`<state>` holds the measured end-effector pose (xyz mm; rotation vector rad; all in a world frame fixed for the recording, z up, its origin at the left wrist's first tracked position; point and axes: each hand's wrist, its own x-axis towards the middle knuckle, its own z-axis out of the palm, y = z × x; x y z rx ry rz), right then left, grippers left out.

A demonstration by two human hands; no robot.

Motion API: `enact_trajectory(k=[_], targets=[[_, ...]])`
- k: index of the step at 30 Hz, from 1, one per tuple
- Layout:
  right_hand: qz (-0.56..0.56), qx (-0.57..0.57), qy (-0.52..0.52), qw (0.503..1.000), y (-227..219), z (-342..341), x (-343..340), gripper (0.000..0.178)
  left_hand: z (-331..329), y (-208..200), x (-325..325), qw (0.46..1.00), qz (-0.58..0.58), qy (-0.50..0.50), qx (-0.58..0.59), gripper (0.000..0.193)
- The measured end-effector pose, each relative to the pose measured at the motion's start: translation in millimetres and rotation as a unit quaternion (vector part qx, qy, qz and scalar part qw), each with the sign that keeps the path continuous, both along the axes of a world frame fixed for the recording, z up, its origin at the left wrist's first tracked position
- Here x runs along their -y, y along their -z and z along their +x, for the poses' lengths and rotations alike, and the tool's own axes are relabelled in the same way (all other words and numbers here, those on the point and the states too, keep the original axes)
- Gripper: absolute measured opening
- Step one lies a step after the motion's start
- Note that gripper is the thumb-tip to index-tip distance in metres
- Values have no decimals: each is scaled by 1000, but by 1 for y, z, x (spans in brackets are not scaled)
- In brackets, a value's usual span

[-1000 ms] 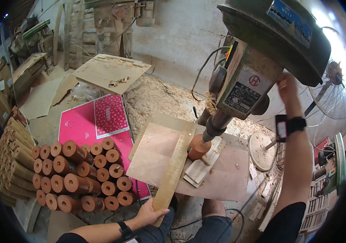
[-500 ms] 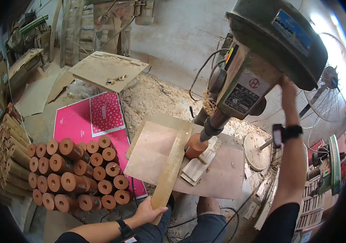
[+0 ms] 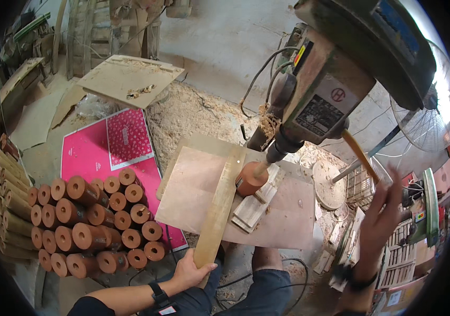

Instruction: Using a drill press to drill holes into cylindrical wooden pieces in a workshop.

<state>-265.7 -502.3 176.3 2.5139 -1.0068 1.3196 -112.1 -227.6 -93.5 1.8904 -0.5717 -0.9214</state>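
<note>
My left hand (image 3: pixel 190 271) grips the near end of a long flat wooden strip (image 3: pixel 217 210), fingers beneath and thumb on top. The strip slants across the drill press table, its far part lying against a reddish-brown cylinder (image 3: pixel 250 180). Over that cylinder is the drill chuck (image 3: pixel 284 146), with the bit reaching the cylinder's top. Pale wooden blocks (image 3: pixel 256 208) lie against its right side. My right hand (image 3: pixel 380 218), a little blurred, has its fingers stretched up beside the drill press's feed handle (image 3: pixel 361 154); whether a finger touches it is unclear.
Several bored reddish-brown cylinders (image 3: pixel 83 237) are stacked on the left, beside a pile of tan rods (image 3: pixel 9 205). A pink printed sheet (image 3: pixel 85 152) lies behind them. Shavings (image 3: pixel 204 118) cover the floor by the wall. A fan (image 3: pixel 422 124) stands at right.
My right hand has dropped from beside the drill head, and the feed handle now shows slanting down. My left hand keeps its hold on the strip. The whole view has shifted slightly.
</note>
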Motion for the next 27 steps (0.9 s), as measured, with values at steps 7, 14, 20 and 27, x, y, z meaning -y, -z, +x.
enact_trajectory(k=[7,14,20,27], targets=[[43,166,-132,976,-61,110,236,13,-8,-13,3,990,-30,-13,139,82],[420,258,-151,857,-2,101,205,38,92,-23,-10,831,22,-37,555,80],[545,19,-79,834,80,-20,61,28,188,-21,86,877,-58,28,476,79],[598,1,-92,796,121,-99,-71,32,110,-14,227,963,-132,123,199,94]])
